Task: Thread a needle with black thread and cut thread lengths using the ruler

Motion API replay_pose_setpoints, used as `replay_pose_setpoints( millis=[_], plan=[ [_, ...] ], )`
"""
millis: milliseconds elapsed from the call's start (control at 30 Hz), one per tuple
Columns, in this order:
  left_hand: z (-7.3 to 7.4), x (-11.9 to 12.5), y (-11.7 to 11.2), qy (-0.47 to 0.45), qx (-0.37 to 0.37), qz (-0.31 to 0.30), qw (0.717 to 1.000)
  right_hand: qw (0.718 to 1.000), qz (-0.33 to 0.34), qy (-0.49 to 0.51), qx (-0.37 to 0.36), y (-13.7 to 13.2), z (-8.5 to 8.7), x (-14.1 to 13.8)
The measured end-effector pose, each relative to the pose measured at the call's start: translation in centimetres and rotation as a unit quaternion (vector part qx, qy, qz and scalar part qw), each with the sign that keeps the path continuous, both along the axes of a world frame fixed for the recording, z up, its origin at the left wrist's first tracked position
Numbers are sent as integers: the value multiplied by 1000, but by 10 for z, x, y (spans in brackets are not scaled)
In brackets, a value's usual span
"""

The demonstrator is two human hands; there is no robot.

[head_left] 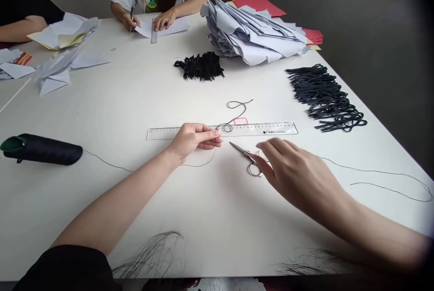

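A large white table (101,114) fills the view. Toward its far side sits a tall, loose heap of white paper sheets (257,33), with flat red card (259,5) showing behind it. To the right of the heap lies a broad spread of black elastic cords (325,99), and a smaller tangled bundle of black cord (200,67) lies to its left. Near the table's left edge rests a black fabric pouch (40,149) with a dark green lining at its open end; its contents cannot be seen. Across the table, a co-worker's hands (165,19) rest on a sheet of white paper (171,26), one holding a dark pen (132,17).

In front of the person lies a long transparent plastic ruler (264,129) with black scale marks and an arrow, its small print too fine to read. Just behind it sits a small red-outlined rectangular label (240,121), blank as far as can be seen. The left hand (195,139) pinches a thin black cord (233,112) between thumb and fingertips, over the ruler, with the cord curving away on both sides. The right hand (298,173) is loosely spread, its fingers just beside small silver scissors (249,159) with closed blades; whether they touch cannot be told.
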State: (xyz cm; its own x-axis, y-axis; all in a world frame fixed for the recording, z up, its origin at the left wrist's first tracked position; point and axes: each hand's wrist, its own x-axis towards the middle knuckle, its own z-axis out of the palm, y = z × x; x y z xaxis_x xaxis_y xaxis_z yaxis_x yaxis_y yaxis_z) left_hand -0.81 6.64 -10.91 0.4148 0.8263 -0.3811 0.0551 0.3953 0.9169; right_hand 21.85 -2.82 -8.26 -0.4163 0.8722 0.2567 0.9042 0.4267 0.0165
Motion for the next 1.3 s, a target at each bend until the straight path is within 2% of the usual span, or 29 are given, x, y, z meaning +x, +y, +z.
replay_pose_setpoints(
  millis=[100, 200, 300, 367, 433, 500, 533, 600, 633, 700, 800, 933, 1300],
  plan=[
    [-1, -1, 2, -1, -9, -12, 1000, 997, -5, -54, 47, -24, -17, -1],
    [-2, -2, 2, -1, -16, -20, 1000, 994, -11, -78, 78, -34, -31, -3],
    [0, -2, 3, 1, -22, -24, 999, 993, 1, -91, 74, -34, -38, -2],
    [1, -3, 4, -1, -27, -27, 999, 997, -1, -71, 43, -28, -37, 3],
    [1, -4, 5, -3, -32, -33, 999, 999, 1, -13, -43, -14, -31, 10],
    [1, -6, 6, -4, -38, -44, 998, 980, 33, 63, -184, 7, -18, 17],
    [1, -7, 7, -2, -40, -51, 998, 957, 62, 96, -265, 20, -11, 20],
    [1, -8, 8, 3, -44, -64, 997, 894, 114, 122, -417, 44, 4, 23],
    [0, -8, 8, 5, -45, -69, 997, 864, 127, 128, -471, 55, 10, 24],
    [0, -9, 8, 7, -45, -78, 996, 825, 148, 143, -527, 72, 18, 23],
    [0, -9, 8, 7, -43, -88, 995, 795, 185, 169, -552, 86, 20, 21],
    [1, -9, 9, 7, -44, -97, 994, 762, 213, 173, -587, 92, 14, 18],
    [1, -7, 9, 9, -38, -105, 994, 768, 198, 178, -582, 92, 8, 11]
  ],
)
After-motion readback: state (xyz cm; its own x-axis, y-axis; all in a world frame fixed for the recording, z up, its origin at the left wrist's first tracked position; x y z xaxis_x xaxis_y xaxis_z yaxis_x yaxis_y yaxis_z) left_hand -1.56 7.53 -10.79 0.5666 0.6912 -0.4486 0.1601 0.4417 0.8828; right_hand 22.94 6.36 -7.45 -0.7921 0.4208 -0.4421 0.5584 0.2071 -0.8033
